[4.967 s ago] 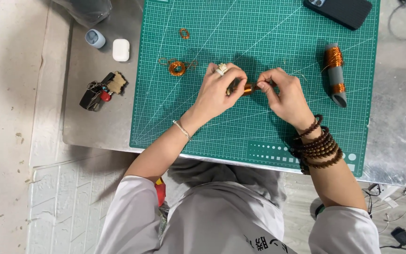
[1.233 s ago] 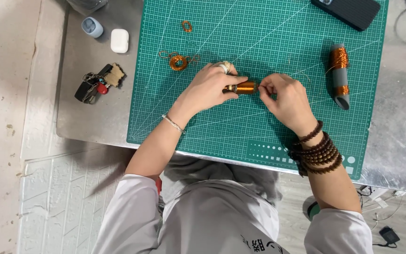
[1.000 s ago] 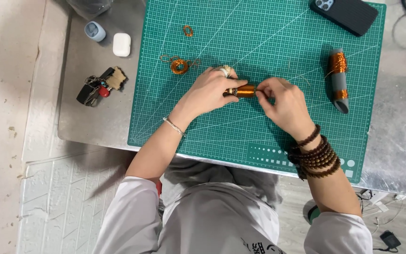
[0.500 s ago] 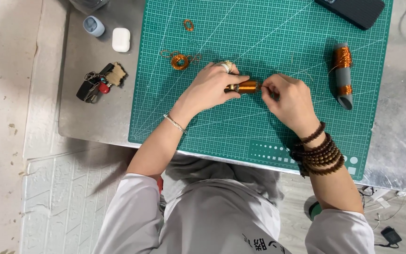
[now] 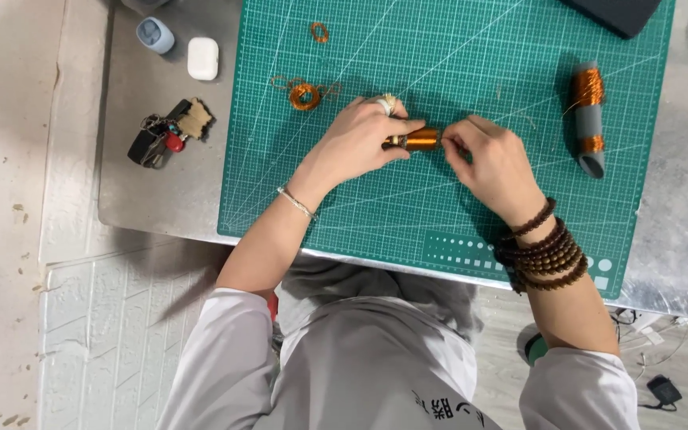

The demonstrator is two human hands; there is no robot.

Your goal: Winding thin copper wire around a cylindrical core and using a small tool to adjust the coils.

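Coil position: small copper-wound coil [image 5: 417,140] sits between my two hands, over the middle of the green cutting mat [image 5: 439,223].
Long axis: runs left to right across the mat, near level, one end toward each hand.
Left hand [image 5: 357,143]: closed on the coil's left end, fingers curled over the top; ring on one finger.
Right hand [image 5: 494,163]: fingertips pinched together just at the coil's right end, touching or nearly so; I judge a fine wire is in the pinch, too thin to confirm.
Nearer hand: the left carries the coil; the right works only at the tip.
Spare stock: grey spool with copper windings [image 5: 588,115] lies well to my right, long axis running away from me.
Loose loops: a wire ring [image 5: 305,95] just beyond my left hand.
Hidden: the coil's left end, under my fingers; dark object at the far right corner is cut off.
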